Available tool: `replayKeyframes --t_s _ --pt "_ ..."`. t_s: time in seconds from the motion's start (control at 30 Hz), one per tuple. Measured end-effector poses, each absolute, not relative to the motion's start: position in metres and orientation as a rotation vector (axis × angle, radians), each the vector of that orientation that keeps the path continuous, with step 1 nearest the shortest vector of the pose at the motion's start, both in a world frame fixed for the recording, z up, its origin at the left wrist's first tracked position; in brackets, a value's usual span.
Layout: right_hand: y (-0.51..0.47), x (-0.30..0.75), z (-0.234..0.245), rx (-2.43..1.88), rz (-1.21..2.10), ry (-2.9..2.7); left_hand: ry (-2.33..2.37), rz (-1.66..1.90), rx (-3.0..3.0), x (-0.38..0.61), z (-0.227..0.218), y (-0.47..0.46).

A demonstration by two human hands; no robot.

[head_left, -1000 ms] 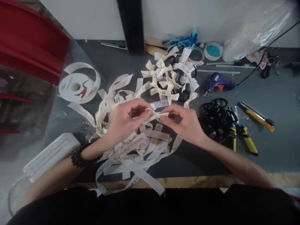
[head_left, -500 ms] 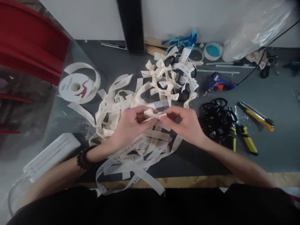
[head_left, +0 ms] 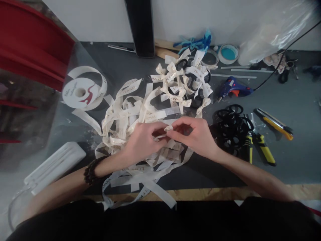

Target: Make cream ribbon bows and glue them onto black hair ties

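My left hand [head_left: 144, 140] and my right hand [head_left: 195, 135] meet over a heap of cut cream ribbon strips [head_left: 130, 117] printed with gold lettering. Both pinch one small folded piece of cream ribbon [head_left: 168, 128] between their fingertips. Behind them lies a pile of finished cream ribbon bows [head_left: 180, 83]. A ribbon spool [head_left: 81, 92] sits at the left, its loose end trailing into the heap. A dark bead bracelet [head_left: 90, 170] is on my left wrist.
A blue glue gun [head_left: 234, 88] with a black cord lies at the right. Black rings [head_left: 230, 125], yellow-handled pliers [head_left: 262, 149] and a yellow utility knife [head_left: 274, 124] lie nearby. A white box [head_left: 55, 164] is at the lower left, tape rolls [head_left: 228, 53] at the back.
Both hands have closed in on each other and dropped slightly toward the heap. The ribbon piece, stretched between them before, is now folded small between the fingertips.
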State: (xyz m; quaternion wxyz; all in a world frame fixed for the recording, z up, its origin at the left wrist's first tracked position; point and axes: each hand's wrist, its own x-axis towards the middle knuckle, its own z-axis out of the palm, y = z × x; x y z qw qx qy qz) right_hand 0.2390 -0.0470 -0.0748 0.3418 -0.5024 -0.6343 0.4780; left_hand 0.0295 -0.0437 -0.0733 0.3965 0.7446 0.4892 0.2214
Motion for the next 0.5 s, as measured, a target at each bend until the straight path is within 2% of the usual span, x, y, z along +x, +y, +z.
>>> replayKeyframes --t_s 0.2,0.5 --pt "-0.0481 0.2389 -0.0800 -1.298 1.366 -1.579 1.202 0.540 1.884 0.0311 -0.0694 -0.0460" --pt "-0.0415 0.2389 -0.0798 -1.209 1.559 -1.452 1.191 0.774 1.624 0.0286 -0.0681 -0.0461"
